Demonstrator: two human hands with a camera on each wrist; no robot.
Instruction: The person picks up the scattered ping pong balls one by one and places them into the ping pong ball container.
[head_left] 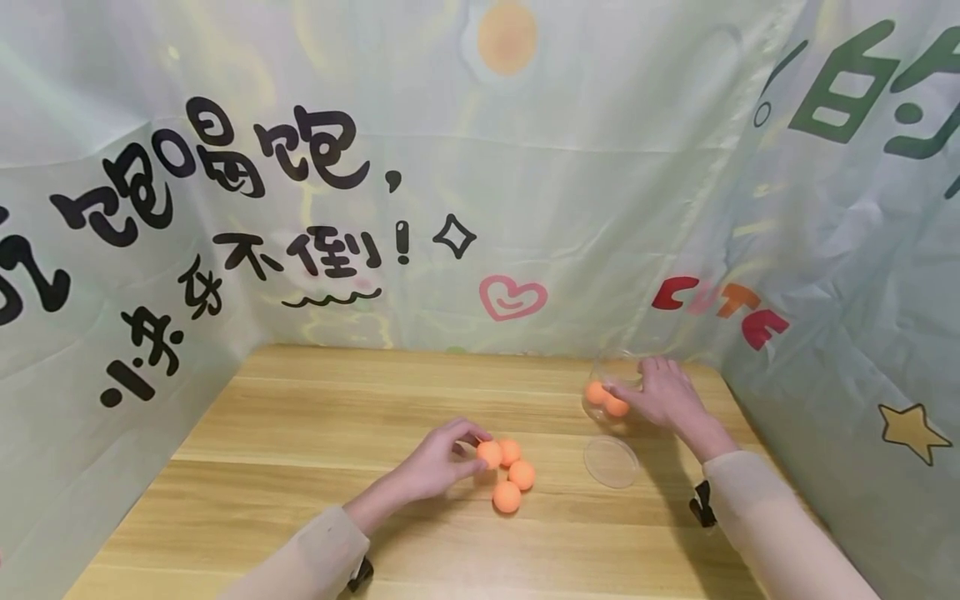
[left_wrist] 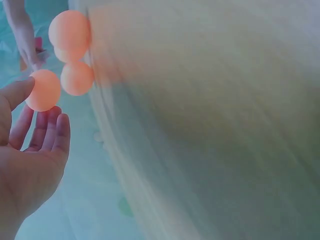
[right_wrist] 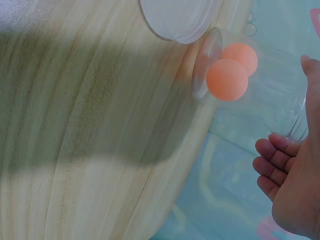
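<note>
My left hand (head_left: 441, 460) pinches an orange ping-pong ball (head_left: 490, 455) between thumb and fingertips. In the left wrist view the pinched ball (left_wrist: 45, 91) is seen close up. Just right of it, three more orange balls (head_left: 507, 497) sit on the wooden table. Farther back on the right stands a clear plastic jar (right_wrist: 277, 82) with two orange balls (right_wrist: 227, 80) at its bottom. My right hand (head_left: 666, 393) holds the jar near its top rim, thumb on one side and fingers on the other.
A round clear lid (head_left: 611, 462) lies flat on the table in front of the jar. Printed cloth (head_left: 600, 208) hangs behind the wooden table (head_left: 337, 400) and along both sides. Dark straps (head_left: 702, 504) show at both sleeves.
</note>
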